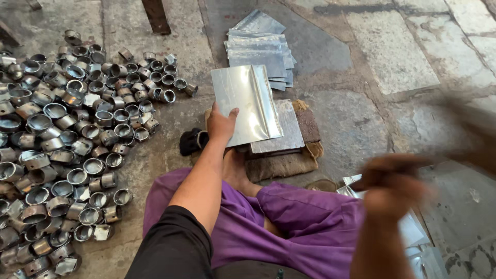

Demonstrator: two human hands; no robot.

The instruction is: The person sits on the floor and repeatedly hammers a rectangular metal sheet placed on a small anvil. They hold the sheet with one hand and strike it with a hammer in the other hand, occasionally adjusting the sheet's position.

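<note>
Shiny thin sheet-metal rectangle (247,105): we judge it light, springy, sharp-edged. Our left hand (221,125) pinches its lower edge; our blurred right hand's (391,182) fingers are unreadable.

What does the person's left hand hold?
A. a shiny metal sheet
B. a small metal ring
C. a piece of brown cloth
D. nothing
A: the left hand grips the lower corner of a shiny metal sheet, propped on a flat metal block.

Silvery metal sheet (247,103), purple trousers (305,222)
</note>
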